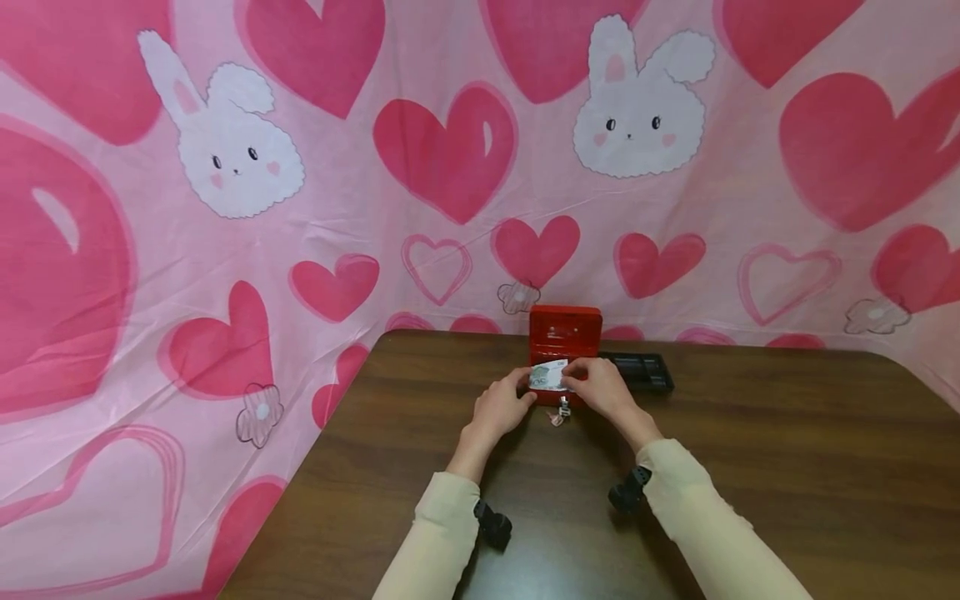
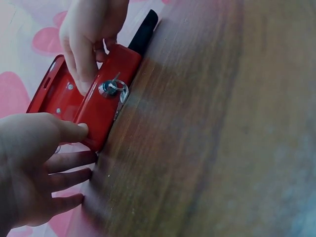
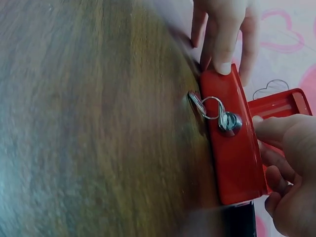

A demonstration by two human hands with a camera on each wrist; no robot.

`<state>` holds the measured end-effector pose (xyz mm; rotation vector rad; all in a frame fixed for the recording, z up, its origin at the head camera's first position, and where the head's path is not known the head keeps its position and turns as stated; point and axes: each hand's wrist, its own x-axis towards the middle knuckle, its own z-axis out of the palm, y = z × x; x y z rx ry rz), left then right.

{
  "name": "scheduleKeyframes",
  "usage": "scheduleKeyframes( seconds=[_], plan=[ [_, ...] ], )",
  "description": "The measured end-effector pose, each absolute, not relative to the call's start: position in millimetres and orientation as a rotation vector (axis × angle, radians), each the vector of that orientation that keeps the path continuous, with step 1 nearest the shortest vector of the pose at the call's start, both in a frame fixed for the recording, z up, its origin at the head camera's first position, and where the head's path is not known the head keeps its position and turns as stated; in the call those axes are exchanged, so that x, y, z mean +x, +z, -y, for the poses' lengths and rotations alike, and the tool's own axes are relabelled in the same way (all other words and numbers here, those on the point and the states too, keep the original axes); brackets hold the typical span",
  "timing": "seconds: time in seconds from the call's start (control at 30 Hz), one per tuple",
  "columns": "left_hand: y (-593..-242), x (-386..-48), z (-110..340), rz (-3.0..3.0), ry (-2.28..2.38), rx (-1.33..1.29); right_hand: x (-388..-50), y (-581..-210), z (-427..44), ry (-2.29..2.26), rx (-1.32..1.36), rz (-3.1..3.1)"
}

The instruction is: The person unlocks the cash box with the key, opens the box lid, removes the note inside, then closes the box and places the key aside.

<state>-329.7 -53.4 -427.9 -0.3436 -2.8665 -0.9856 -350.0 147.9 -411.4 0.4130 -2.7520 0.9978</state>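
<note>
White paper banknote (image 1: 547, 375) sits at the mouth of the red cash box (image 2: 101, 118), near the table (image 1: 750, 467)'s far edge. Right hand (image 1: 600, 387) pinches its right end; left hand (image 1: 501, 406), fingers extended, touches the box. Probably light, limp, easily creased; best held by opposite edges.

Pink cloth (image 1: 337, 183) with red hearts (image 1: 450, 154) and white rabbit faces (image 1: 637, 137) hangs behind the bench (image 1: 765, 483). The bench top is brown wood grain.
</note>
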Motion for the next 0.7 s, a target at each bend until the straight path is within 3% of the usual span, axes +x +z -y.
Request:
scheduleKeyframes(
  seconds=[0.7],
  plan=[
    [-429.1,-330.4,52.1,2.865,-1.017,-0.335,-332.5,-419.3,-149.7,1.197,0.189,2.596]
  ],
)
